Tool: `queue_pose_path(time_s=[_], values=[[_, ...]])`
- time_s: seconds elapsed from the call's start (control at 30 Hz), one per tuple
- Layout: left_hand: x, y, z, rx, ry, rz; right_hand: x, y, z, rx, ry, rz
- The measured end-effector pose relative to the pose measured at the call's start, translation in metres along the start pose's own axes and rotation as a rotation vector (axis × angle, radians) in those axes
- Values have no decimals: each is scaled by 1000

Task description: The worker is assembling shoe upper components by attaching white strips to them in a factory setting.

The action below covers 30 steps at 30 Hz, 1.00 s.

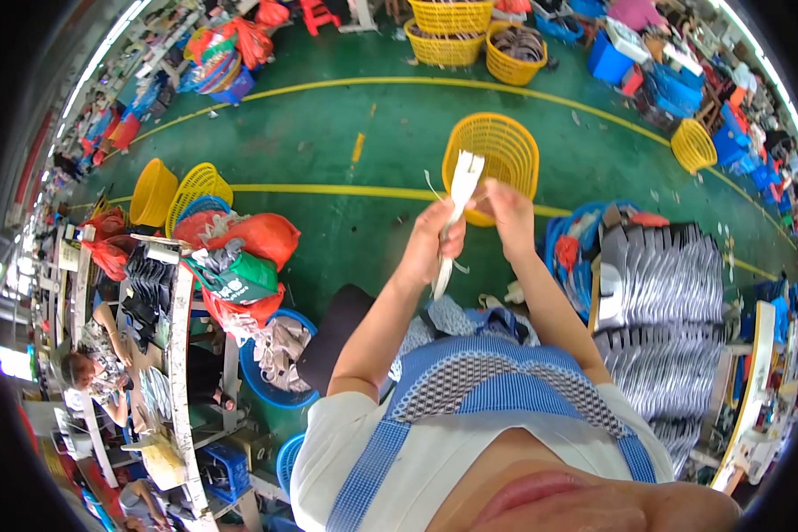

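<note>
In front of my body, my left hand (pixel 436 238) is closed around a bundle of long white strips (pixel 464 182). The bundle stands tilted, with its upper end fanned a little and split at the tip. Thin loose strands stick out beside it. Close to the bundle's right edge is my right hand (pixel 510 213), its fingers drawn together in a pinch; whatever lies between them is too small to make out. Beyond both hands a yellow plastic basket (pixel 525 146) stands on the green floor. Bluish patterned cloth (pixel 452 317) lies at my lap, below the hands.
To my right are stacked rows of dark, shiny flat pieces (pixel 661 275). At my left a blue tub (pixel 279 397) holds pale pieces, near red bags (pixel 270 239) and yellow baskets (pixel 155 193). Another person (pixel 89 371) sits at a bench far left. More filled yellow baskets (pixel 516 66) stand farther off.
</note>
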<state>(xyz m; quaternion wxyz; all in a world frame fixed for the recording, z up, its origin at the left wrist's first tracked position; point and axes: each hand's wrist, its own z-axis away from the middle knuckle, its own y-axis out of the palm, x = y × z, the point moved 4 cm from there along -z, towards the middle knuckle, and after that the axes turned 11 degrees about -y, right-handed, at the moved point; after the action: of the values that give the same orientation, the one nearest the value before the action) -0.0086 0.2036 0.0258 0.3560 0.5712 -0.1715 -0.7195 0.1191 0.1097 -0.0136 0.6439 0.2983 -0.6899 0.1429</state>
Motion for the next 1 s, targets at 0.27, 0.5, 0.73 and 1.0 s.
queue_pose_path(time_s=[0.27,0.5,0.73,1.0], values=[[-6,-52,15,49,-375,-504,80,54,35,653,-444,298],[27,-83,25,50,-153,-1211,30,59,59,922,-551,775],[76,-130,11,233,-10,-996,-49,30,97,923,-243,970],[78,-236,56,-563,-256,-635,-136,-85,137,285,483,527]])
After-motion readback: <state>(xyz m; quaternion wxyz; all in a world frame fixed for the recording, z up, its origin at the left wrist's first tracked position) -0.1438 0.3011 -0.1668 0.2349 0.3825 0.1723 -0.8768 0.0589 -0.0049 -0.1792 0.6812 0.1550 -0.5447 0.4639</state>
